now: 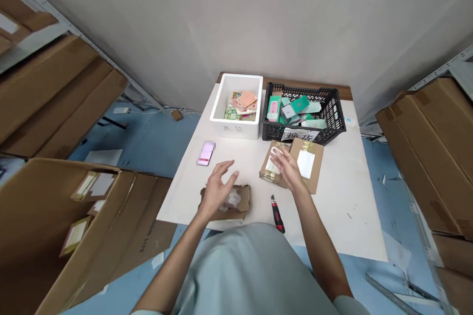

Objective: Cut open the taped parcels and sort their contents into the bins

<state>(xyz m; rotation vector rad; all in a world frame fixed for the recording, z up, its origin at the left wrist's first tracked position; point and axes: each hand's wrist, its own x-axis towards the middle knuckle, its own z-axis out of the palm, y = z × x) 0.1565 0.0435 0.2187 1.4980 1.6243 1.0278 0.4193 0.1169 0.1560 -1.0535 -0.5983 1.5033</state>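
My left hand [218,189] is open, thumb and fingers apart, above a small opened cardboard box [242,209]. Inside that box lies something whitish, partly covered by the hand; its kind is unclear. Over two taped cardboard boxes, the left one [266,170] and the right one [317,157], hovers my right hand [288,170], its fingers apart. White labels show on both boxes. Between my forearms a red and black utility knife [277,215] lies on the white table [340,206], its tip pointing away from me.
A white foam bin [236,130] with packets and cards stands at the back, beside a black plastic crate [332,130] of green and white packages. A phone [206,153] lies at left. A large open carton [121,211] stands left of the table; shelved cartons [424,157] stand right.
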